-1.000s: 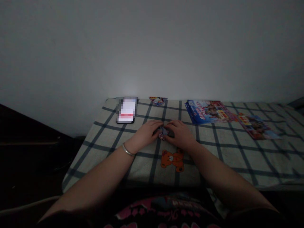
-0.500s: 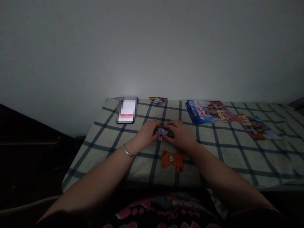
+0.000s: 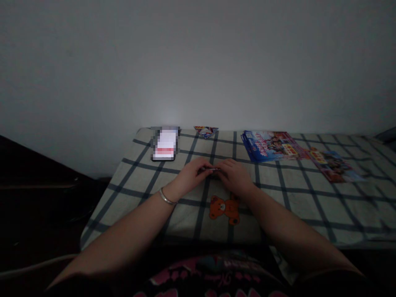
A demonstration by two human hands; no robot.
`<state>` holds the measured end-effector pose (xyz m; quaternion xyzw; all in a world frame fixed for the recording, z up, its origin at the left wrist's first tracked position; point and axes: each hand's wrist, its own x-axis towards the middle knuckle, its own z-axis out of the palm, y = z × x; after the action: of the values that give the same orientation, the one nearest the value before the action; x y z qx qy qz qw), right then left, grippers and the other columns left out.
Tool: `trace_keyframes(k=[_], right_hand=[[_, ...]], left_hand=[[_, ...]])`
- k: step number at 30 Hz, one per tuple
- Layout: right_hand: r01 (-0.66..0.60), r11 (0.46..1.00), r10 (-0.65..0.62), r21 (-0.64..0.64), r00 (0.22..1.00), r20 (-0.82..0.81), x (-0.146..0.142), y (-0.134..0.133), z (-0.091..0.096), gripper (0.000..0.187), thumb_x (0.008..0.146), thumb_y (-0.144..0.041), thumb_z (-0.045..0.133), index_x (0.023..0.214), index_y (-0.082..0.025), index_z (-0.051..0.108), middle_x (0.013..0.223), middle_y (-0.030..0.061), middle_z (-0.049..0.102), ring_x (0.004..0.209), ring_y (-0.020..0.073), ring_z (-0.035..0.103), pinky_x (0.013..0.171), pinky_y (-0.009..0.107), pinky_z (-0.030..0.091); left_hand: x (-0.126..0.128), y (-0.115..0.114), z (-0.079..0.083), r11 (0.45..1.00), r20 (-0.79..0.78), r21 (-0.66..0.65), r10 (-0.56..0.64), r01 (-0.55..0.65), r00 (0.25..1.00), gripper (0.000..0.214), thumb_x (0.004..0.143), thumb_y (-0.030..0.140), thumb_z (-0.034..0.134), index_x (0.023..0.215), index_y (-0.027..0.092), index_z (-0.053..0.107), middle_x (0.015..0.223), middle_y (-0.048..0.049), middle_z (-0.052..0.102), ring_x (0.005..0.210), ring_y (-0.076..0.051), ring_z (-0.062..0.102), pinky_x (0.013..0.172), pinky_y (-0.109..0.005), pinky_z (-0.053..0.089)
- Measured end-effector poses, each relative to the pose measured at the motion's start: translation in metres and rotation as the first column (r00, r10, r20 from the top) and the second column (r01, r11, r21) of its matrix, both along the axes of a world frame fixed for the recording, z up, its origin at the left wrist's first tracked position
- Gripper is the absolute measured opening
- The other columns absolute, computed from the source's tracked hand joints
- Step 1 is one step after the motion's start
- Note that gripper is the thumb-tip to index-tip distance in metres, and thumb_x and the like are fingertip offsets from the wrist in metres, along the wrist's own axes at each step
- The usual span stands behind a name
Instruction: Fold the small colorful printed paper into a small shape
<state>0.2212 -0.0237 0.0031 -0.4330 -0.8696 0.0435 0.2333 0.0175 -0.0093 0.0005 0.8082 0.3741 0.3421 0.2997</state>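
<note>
A small piece of folded printed paper (image 3: 212, 168) is pinched between my two hands just above the checked cloth, seen nearly edge-on as a thin strip. My left hand (image 3: 192, 172), with a silver bangle at the wrist, closes on its left end. On its right end, the fingers of my right hand (image 3: 234, 176) are closed. Fingers cover most of the paper. Beyond my hands, near the wall, lies a folded paper shape (image 3: 206, 131) with a colourful print.
A lit phone (image 3: 165, 144) lies at the back left. Printed leaflets (image 3: 269, 145) are stacked at the right, with a single leaflet (image 3: 335, 165) beyond them. An orange bear picture (image 3: 225, 209) is on the checked tablecloth (image 3: 148, 177) nearest me. The wall (image 3: 198, 62) borders the table's back.
The folded paper has tipped from showing its printed face to nearly edge-on. My hands have shifted only slightly and keep their hold on it.
</note>
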Motion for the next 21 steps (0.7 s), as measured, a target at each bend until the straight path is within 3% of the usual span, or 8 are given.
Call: trace_keyframes(k=[4,9,21], right_hand=[[0.018,1.000,-0.018,-0.009,0.998,0.064,-0.0005,-0.0006,0.0011,0.017,0.095,-0.021,0.053,0.098,-0.020,0.070,0.099,0.0055,0.073,0.094,0.0212,0.062,0.085,0.034,0.047],[0.027,0.999,-0.023,-0.036,0.993,0.114,-0.0031,-0.0031,0.0045,0.021,0.098,-0.025,0.051,0.100,-0.020,0.071,0.100,0.0059,0.074,0.095,0.0211,0.063,0.084,0.033,0.047],[0.034,0.999,-0.031,-0.027,0.991,0.127,-0.0057,-0.0054,0.0073,0.025,0.100,-0.028,0.047,0.099,-0.021,0.071,0.103,0.0048,0.074,0.093,0.0201,0.064,0.078,0.031,0.047]], left_hand=[[-0.0026,-0.0002,0.0009,0.994,-0.039,0.103,-0.021,0.025,0.999,0.009,0.092,0.023,0.057,0.091,0.019,0.065,0.085,-0.0015,0.063,0.083,-0.017,0.060,0.076,-0.031,0.048],[-0.0030,-0.0028,0.0023,0.983,-0.179,0.183,0.047,-0.013,0.983,0.008,0.092,0.022,0.058,0.086,0.019,0.061,0.085,-0.0012,0.061,0.084,-0.017,0.059,0.072,-0.030,0.045],[-0.0029,-0.0037,0.0005,0.978,-0.216,0.208,0.025,0.021,0.976,0.010,0.095,0.026,0.053,0.092,0.020,0.060,0.091,-0.0016,0.062,0.087,-0.017,0.060,0.075,-0.029,0.048]])
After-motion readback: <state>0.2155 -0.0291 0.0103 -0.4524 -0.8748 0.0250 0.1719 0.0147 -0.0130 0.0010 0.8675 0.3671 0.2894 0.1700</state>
